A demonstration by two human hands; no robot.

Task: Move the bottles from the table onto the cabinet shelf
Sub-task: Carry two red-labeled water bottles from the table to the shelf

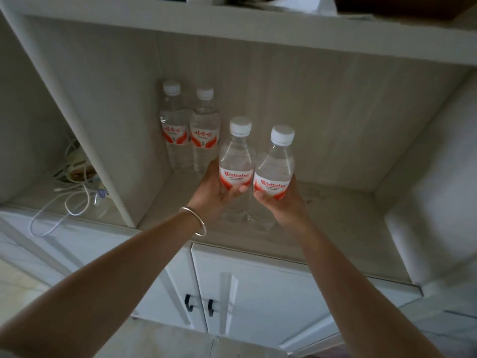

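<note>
Each of my hands holds a clear water bottle with a white cap and a red-and-white label. My left hand (215,192) grips the left bottle (236,161) and my right hand (281,202) grips the right bottle (275,169). Both bottles are upright, side by side, over the front part of the cabinet shelf (335,210). I cannot tell whether their bases touch the shelf. Two more bottles of the same kind (174,130) (205,135) stand at the back left of this compartment, against the divider.
A vertical divider (85,120) separates a left compartment holding white cables and a small device (77,187). An upper shelf board (232,29) runs overhead. Below are white cabinet doors with black handles (200,303). The shelf to the right of the bottles is bare.
</note>
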